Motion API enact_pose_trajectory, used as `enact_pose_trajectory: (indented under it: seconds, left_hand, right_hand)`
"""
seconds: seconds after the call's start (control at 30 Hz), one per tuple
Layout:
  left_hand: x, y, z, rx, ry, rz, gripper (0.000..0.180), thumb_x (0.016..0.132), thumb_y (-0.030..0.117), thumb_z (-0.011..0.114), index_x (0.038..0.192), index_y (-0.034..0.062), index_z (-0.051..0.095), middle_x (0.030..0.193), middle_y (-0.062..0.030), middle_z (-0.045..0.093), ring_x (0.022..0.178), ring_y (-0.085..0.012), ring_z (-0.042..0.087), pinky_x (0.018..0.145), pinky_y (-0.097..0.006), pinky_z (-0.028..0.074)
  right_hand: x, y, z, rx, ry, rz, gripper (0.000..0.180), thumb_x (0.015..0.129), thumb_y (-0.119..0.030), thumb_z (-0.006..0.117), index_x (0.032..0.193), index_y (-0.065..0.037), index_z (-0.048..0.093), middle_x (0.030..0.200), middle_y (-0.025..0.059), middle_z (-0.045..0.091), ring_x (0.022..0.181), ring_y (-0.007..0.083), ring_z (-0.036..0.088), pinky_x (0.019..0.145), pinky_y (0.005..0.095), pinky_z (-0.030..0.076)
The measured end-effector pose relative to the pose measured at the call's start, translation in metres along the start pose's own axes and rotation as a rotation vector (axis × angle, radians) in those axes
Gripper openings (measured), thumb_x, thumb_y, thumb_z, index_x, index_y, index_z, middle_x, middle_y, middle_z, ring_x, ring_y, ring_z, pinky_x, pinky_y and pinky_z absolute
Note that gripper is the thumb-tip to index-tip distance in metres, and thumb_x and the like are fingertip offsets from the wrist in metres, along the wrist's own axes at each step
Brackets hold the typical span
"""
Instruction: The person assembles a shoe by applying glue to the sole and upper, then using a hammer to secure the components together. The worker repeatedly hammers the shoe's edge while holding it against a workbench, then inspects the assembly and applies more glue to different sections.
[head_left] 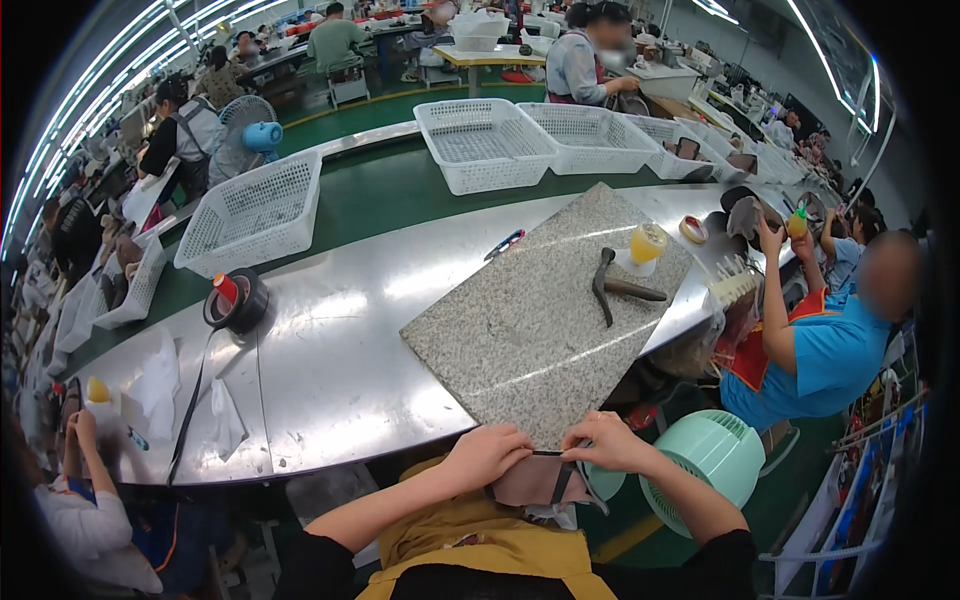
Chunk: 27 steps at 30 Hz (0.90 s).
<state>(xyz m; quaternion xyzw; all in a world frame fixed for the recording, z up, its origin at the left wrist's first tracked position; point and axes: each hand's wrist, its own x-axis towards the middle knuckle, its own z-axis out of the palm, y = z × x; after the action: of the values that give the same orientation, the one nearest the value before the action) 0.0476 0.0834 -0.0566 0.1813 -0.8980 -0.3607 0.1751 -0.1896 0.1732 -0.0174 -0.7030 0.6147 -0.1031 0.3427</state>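
Steel-topped benches curve through the workshop, and on the long shiny steel worktop (330,350) lies a speckled grey granite slab (530,320), its near corner pointing at the person in the mustard apron. Both hands sit just off that corner, below the bench edge. The left hand (487,455) and the right hand (605,445) pinch the top rim of a brownish leather shoe upper piece with dark strap trim (540,482), fingers closed on it from either side, so the piece hangs between and under the two grips, against the apron. On the slab, well apart from the hands, rest a dark-headed hammer with a brown handle (615,285) and a small pot of yellow glue (645,245). A roll of black tape (236,300) and a white plastic mesh basket (255,212) stand far left. A mint-green fan (705,460) crowds the right elbow; the slab's near half lies bare.
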Motion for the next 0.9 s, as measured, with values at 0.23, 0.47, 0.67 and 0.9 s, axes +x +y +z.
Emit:
enact_pose_trajectory:
  seconds: [0.23,0.47,0.67,0.9]
  left_hand:
    - [0.0,-0.002,0.001,0.037,0.025,0.019,0.015,0.09,0.024,0.055,0.094,0.0126,0.064,0.082,-0.0069,0.057,0.081,-0.0265,0.06,0.069,-0.037,0.048]
    - [0.001,0.0,-0.001,0.027,0.017,0.003,0.015,0.089,0.025,0.056,0.094,0.0126,0.064,0.083,-0.007,0.058,0.082,-0.0272,0.06,0.07,-0.037,0.048]
    - [0.003,0.005,-0.006,0.011,-0.047,-0.055,0.016,0.09,0.023,0.057,0.097,0.0114,0.065,0.087,-0.0076,0.06,0.085,-0.0272,0.06,0.074,-0.037,0.048]
    - [0.002,0.003,-0.004,0.022,-0.046,-0.014,0.017,0.091,0.023,0.055,0.098,0.0105,0.064,0.086,-0.0075,0.059,0.087,-0.0276,0.06,0.074,-0.038,0.049]
  right_hand:
    - [-0.001,-0.004,-0.004,-0.014,0.022,-0.022,0.023,0.08,-0.034,0.068,0.089,-0.014,0.07,0.081,0.0017,0.067,0.09,0.0219,0.055,0.092,0.0364,0.035]
    - [0.002,-0.004,-0.007,-0.028,0.015,-0.025,0.021,0.08,-0.033,0.068,0.088,-0.015,0.07,0.08,0.0011,0.067,0.089,0.0213,0.055,0.091,0.0363,0.035]
    - [0.004,-0.003,-0.006,-0.012,-0.015,0.003,0.02,0.08,-0.033,0.068,0.088,-0.015,0.07,0.081,0.0,0.068,0.09,0.0217,0.055,0.09,0.0373,0.036]
    - [0.004,-0.006,-0.011,0.01,-0.032,0.026,0.02,0.079,-0.033,0.068,0.088,-0.016,0.07,0.081,0.0014,0.069,0.091,0.0225,0.056,0.089,0.0381,0.036]
